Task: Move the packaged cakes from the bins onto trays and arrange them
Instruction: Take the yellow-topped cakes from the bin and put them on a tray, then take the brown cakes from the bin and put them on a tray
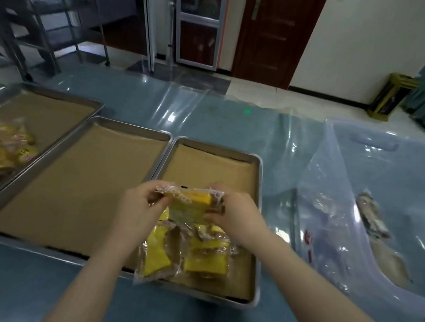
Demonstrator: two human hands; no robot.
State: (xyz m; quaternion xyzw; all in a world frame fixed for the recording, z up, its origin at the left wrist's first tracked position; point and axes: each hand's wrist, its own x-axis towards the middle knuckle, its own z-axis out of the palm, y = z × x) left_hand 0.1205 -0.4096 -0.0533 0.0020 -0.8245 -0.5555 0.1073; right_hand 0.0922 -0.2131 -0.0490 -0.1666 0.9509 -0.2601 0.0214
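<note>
Bare forearms are seen reaching in from the bottom edge over the blue counter (10, 284), which is covered with glossy clear film. One packaged cake (189, 205), yellow in a clear wrapper, is held between both hands just above the right tray (215, 146). The left hand (138, 203) is curled on the wrapper's left end, which is pinched between thumb and fingers, and the right hand (237, 214) is clamped on the right end in the same way. Below the held cake, a small cluster of wrapped cakes (197, 259) is laid on the near part of this tray, some overlapping, with one wrapper hanging over the near left rim. The far part of the tray is covered only by brown paper (210, 168). The middle tray (132, 125) is set just beside it on the left, rims touching or nearly so, and is lined with the same paper. A left tray (50, 118) is placed farther left at an angle, and a loose heap of cakes (1, 152) is piled on its near end, blurred at the frame edge. To the right of the trays, a clear plastic bag (329, 222) with red print is spread on the counter, and a brownish packet (373, 218) is seen through it. Beyond the counter, a metal trolley (72, 20), a brown door (274, 32) and a yellow-and-black floor bin (389, 96) are visible.
</note>
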